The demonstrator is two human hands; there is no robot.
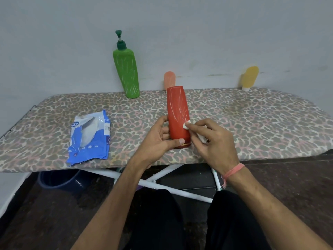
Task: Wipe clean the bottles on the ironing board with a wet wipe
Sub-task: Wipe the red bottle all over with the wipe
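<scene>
A red bottle point(177, 112) stands cap-down near the front edge of the ironing board point(252, 120), white streaks on its face. My left hand point(158, 139) grips its lower part from the left, thumb across the base. My right hand point(214, 141) pinches a small white wet wipe point(186, 125) against the bottle's right side. A tall green pump bottle point(127, 73) stands at the back by the wall, also streaked white. A small peach bottle point(169, 80) is behind the red one. A yellow bottle point(249, 78) stands cap-down at the back right.
A torn-open blue and white wet wipe pack point(90, 138) lies on the board's left part. The wall runs right behind the board. Under the board are its white legs point(162, 186) and a dark blue bucket point(59, 179) on a dark floor.
</scene>
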